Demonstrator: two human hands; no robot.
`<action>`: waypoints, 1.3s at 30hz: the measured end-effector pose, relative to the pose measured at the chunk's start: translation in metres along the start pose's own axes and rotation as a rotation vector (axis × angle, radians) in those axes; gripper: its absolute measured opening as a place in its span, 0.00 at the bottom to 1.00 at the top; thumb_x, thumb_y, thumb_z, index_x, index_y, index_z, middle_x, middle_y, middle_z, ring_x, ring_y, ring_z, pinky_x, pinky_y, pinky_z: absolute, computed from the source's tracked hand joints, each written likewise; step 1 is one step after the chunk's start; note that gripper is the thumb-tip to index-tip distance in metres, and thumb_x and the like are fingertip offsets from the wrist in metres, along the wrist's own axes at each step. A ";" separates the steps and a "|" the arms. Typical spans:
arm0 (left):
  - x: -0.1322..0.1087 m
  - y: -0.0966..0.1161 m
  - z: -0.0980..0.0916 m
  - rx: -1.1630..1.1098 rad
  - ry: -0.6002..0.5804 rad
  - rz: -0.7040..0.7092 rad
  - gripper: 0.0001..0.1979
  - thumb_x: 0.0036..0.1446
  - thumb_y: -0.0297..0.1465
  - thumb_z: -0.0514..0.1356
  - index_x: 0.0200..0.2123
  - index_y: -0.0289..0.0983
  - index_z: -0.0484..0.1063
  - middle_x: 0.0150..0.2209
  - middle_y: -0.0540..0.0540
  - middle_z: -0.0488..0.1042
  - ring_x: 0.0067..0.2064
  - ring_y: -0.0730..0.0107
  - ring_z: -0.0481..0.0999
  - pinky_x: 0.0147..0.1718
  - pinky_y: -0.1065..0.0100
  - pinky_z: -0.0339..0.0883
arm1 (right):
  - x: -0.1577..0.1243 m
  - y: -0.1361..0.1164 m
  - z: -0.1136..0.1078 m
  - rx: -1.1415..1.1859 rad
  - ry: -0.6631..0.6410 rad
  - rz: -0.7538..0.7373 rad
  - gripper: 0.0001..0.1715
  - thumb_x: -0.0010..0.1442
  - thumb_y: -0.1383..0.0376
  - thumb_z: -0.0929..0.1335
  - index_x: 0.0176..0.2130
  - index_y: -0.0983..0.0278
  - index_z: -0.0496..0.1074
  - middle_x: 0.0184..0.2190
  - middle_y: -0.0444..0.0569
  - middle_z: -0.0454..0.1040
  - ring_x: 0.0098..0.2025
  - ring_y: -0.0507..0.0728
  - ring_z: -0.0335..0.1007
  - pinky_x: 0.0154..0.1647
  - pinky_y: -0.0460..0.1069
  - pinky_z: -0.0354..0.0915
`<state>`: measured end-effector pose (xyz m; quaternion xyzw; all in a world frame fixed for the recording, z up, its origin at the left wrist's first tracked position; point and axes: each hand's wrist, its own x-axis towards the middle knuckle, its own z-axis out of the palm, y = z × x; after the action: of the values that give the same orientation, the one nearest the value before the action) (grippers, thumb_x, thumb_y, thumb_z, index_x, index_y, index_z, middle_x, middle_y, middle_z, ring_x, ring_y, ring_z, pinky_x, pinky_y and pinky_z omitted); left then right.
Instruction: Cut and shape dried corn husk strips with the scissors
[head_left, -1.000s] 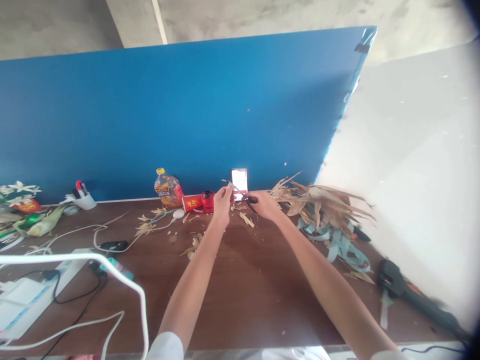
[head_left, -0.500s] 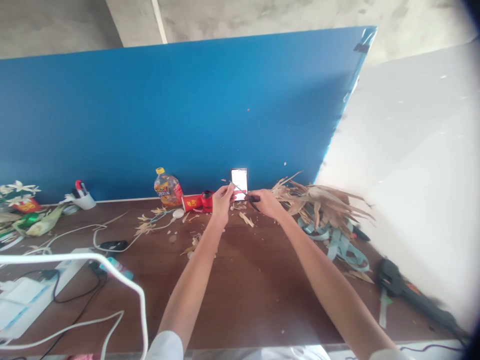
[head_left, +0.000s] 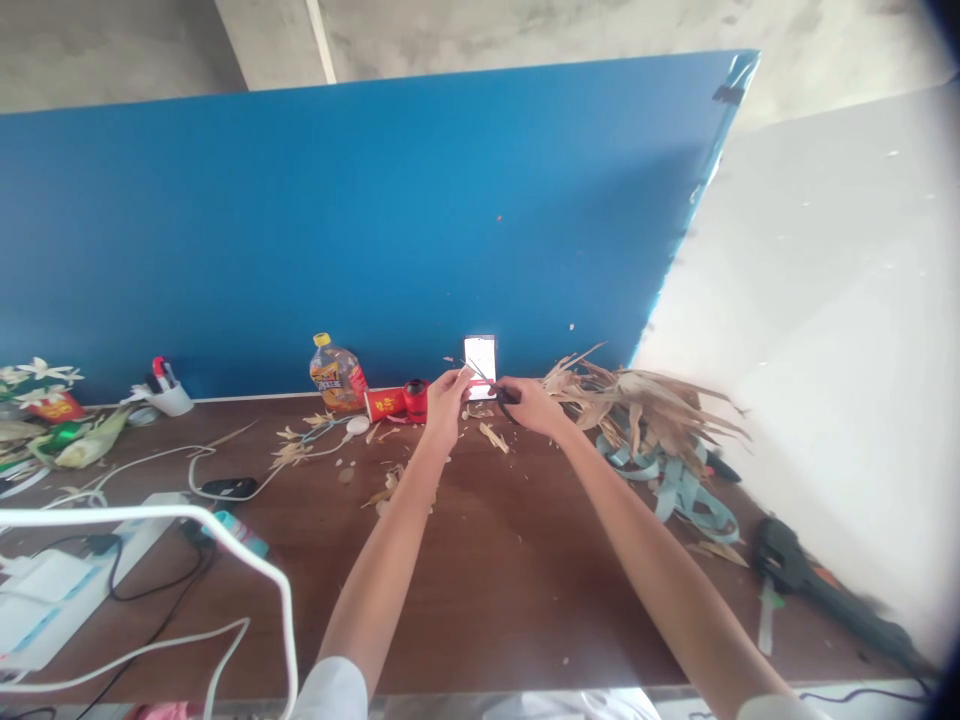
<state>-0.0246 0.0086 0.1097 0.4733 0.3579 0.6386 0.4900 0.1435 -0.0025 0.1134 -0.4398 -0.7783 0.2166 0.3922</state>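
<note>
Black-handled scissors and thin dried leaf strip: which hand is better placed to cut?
Right, probably: the right hand holds the black-handled scissors; the left hand pinches the thin dried leaf strip.

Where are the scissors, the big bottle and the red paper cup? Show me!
Black-handled scissors [head_left: 505, 393]: head view, on the black handle.
Plastic bottle [head_left: 337, 378]: head view, on the label.
Red paper cup [head_left: 380, 405]: head view, on its red side.

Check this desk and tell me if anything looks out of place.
A red paper cup lies tipped on its side beside the plastic bottle. Dry leaf scraps are also strewn loose over the brown tabletop, apart from the dried leaf pile.
</note>
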 end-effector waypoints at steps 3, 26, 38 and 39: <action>-0.001 0.002 0.001 -0.011 -0.039 -0.039 0.13 0.47 0.40 0.66 0.27 0.35 0.72 0.24 0.51 0.65 0.25 0.80 0.61 0.26 0.74 0.57 | 0.000 -0.003 0.000 0.014 -0.016 0.003 0.14 0.51 0.61 0.66 0.36 0.65 0.74 0.23 0.43 0.69 0.24 0.50 0.56 0.24 0.45 0.50; 0.001 -0.003 -0.001 0.010 0.012 -0.078 0.17 0.48 0.43 0.64 0.33 0.33 0.73 0.29 0.46 0.74 0.26 0.79 0.68 0.26 0.74 0.62 | -0.004 -0.008 -0.007 -0.017 -0.079 -0.020 0.13 0.48 0.70 0.60 0.29 0.65 0.73 0.21 0.44 0.70 0.23 0.50 0.60 0.25 0.45 0.50; 0.000 -0.001 -0.003 0.031 0.032 -0.022 0.13 0.49 0.39 0.64 0.26 0.36 0.68 0.20 0.53 0.62 0.23 0.80 0.61 0.24 0.74 0.56 | -0.002 -0.003 -0.005 -0.058 -0.037 -0.022 0.12 0.47 0.70 0.61 0.28 0.65 0.73 0.20 0.45 0.70 0.23 0.51 0.60 0.25 0.45 0.52; 0.000 -0.001 -0.003 0.038 0.038 -0.025 0.13 0.48 0.40 0.64 0.25 0.36 0.68 0.20 0.53 0.62 0.22 0.80 0.60 0.24 0.74 0.56 | -0.003 -0.004 -0.005 -0.044 -0.034 -0.016 0.12 0.48 0.69 0.61 0.28 0.65 0.73 0.20 0.45 0.70 0.22 0.51 0.60 0.25 0.45 0.52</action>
<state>-0.0277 0.0089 0.1082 0.4657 0.3854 0.6342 0.4820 0.1466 -0.0067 0.1178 -0.4385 -0.7929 0.2036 0.3707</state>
